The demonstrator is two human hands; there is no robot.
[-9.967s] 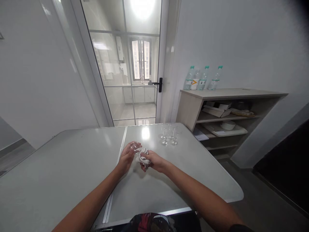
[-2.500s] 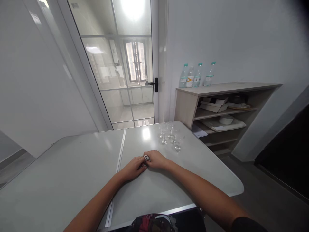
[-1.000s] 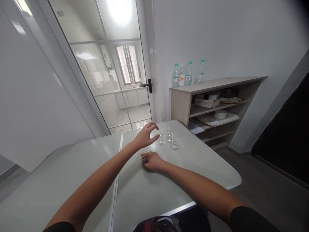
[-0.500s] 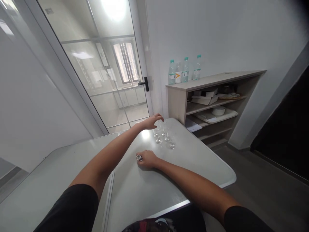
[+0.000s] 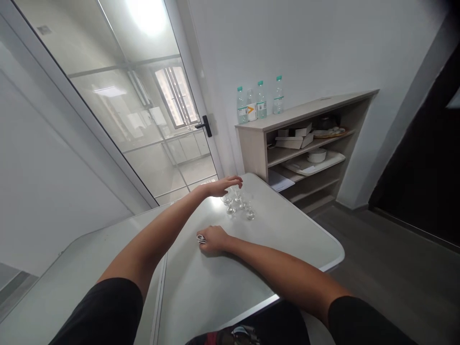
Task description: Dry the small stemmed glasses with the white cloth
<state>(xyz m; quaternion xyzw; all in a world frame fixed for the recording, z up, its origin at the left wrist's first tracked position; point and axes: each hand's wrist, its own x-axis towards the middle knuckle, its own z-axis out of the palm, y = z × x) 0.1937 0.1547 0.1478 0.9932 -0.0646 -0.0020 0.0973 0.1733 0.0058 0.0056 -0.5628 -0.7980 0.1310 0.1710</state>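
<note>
Several small clear stemmed glasses (image 5: 250, 214) stand grouped on the pale table (image 5: 287, 239), toward its far end. Above the group reaches my left hand (image 5: 223, 186), palm down with its fingers stretched out and slightly bent. It hides part of the rear glasses, and I cannot tell whether it touches one. Nearer to me, my right hand (image 5: 214, 238) rests on the tabletop, closed around a folded white cloth (image 5: 201, 238). Only one rolled end of that cloth shows, at the thumb side.
A low open shelf (image 5: 253, 148) stands beyond the table's far right side, with plastic bottles (image 5: 261, 103) on top. Its shelves hold boxes, a white tray (image 5: 332, 162) and a bowl (image 5: 316, 155). Behind the table is a glass door (image 5: 161, 129) with a black handle (image 5: 206, 126).
The camera view has shifted, so the room and table appear further left. My left hand stays over the glasses, its fingers straighter than before. My right hand keeps hold of the cloth.
</note>
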